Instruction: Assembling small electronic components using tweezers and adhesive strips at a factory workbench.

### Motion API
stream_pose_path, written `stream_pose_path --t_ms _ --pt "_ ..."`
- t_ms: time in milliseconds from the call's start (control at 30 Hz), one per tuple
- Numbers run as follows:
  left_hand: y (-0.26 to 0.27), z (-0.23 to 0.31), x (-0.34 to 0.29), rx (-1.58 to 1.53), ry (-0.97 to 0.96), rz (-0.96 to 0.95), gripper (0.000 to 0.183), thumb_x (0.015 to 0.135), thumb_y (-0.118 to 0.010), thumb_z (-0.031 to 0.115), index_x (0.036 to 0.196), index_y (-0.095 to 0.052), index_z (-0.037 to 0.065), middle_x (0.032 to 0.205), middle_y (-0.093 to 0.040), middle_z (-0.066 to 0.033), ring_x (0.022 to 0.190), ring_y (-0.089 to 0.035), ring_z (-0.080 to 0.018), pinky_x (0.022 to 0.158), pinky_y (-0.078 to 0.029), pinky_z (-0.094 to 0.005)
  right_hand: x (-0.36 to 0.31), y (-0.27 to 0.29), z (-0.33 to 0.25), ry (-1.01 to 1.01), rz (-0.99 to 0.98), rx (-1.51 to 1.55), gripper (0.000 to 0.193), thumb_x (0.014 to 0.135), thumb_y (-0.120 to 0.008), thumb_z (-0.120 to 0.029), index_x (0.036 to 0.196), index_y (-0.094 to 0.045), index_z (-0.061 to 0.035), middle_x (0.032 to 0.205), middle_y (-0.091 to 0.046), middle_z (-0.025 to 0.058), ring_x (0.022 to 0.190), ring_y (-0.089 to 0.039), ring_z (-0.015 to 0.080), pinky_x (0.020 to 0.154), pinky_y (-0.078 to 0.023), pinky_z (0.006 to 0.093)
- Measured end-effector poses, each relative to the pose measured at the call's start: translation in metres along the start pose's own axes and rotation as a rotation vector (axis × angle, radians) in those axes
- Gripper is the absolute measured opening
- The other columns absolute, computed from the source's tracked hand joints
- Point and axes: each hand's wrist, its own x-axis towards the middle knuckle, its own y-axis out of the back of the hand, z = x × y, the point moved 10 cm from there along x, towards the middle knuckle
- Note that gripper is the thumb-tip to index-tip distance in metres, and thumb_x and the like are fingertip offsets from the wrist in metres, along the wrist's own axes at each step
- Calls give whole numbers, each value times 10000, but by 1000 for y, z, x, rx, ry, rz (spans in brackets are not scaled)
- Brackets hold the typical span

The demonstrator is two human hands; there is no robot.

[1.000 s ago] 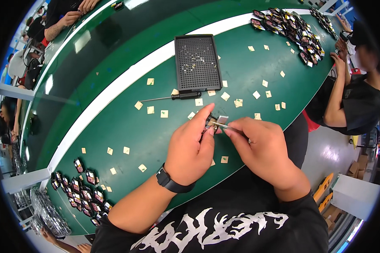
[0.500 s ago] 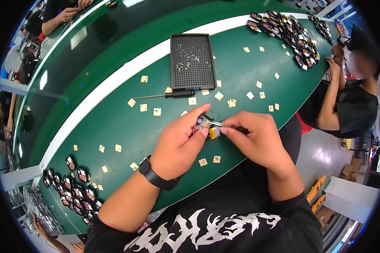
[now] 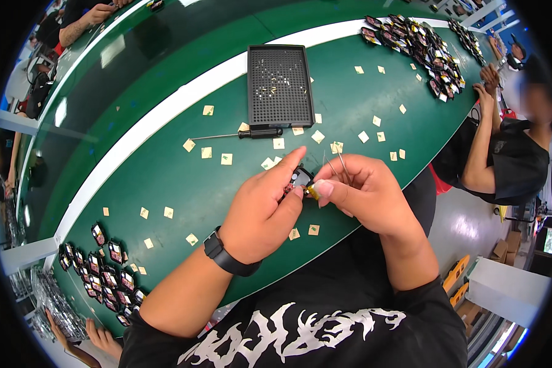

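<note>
My left hand (image 3: 260, 214) is closed on a small black electronic device (image 3: 301, 177), gripping it between thumb and fingers over the green table. Beside it, thumb and forefinger of my right hand (image 3: 365, 193) pinch at a piece with yellow tape (image 3: 313, 192) on the device's near side. Thin metal tweezers (image 3: 343, 164) stay tucked in that same hand, their points upward and away from the device. Small pale square pads (image 3: 318, 135) lie scattered around both hands. My fingers hide part of the device and its taped piece.
Beyond my hands sits a black perforated tray (image 3: 276, 114) with tiny parts. A screwdriver (image 3: 260, 133) lies before it. Similar devices are heaped at far right (image 3: 414, 52) and spread at near left (image 3: 111, 279). Another person (image 3: 503, 150) works at the right edge.
The tweezers' points have left the device and now tilt upward in my right hand. My right thumb and forefinger have moved in to the yellow-taped piece. The left hand keeps its hold.
</note>
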Motion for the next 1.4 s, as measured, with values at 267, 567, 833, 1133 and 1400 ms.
stream_pose_path --t_ms 267,567,833,1133,1400 --pt "-3 4 1 17 -66 -3 489 934 -534 29 1418 -510 -31 871 -637 -140 770 -612 -254 736 -495 -344 -4 7 -2 128 106 -230 119 876 -762 -63 921 -695 24 710 -595 -39 620 -460 18 542 -389 214" --pt "-4 7 1 97 -77 -24 521 904 -531 3 1425 -532 -8 835 -609 -102 728 -579 -195 725 -481 -304 -12 3 -21 292 205 -452 123 847 -771 -39 942 -726 27 740 -678 67 640 -554 48 570 -446 236" --pt "-6 6 -3 129 -147 0 621 894 -531 5 1506 -428 5 823 -595 -101 717 -586 -207 692 -478 -321 -2 3 0 84 144 -176 119 904 -748 -68 950 -744 41 778 -700 24 700 -574 31 604 -468 221" --pt "-10 1 -2 45 -81 -65 626 923 -522 14 1535 -385 8 792 -588 -65 676 -574 -169 656 -474 -311 4 10 -4 280 172 -327 154 858 -803 -68 946 -723 30 764 -651 -8 650 -531 30 574 -439 207" --pt "-16 7 -3 44 -76 -173 611 938 -503 -5 1532 -362 -17 1007 -643 -134 825 -627 -240 768 -505 -342 13 8 6 107 61 -160 198 833 -829 -66 900 -659 10 761 -614 -19 697 -531 22 606 -438 197"
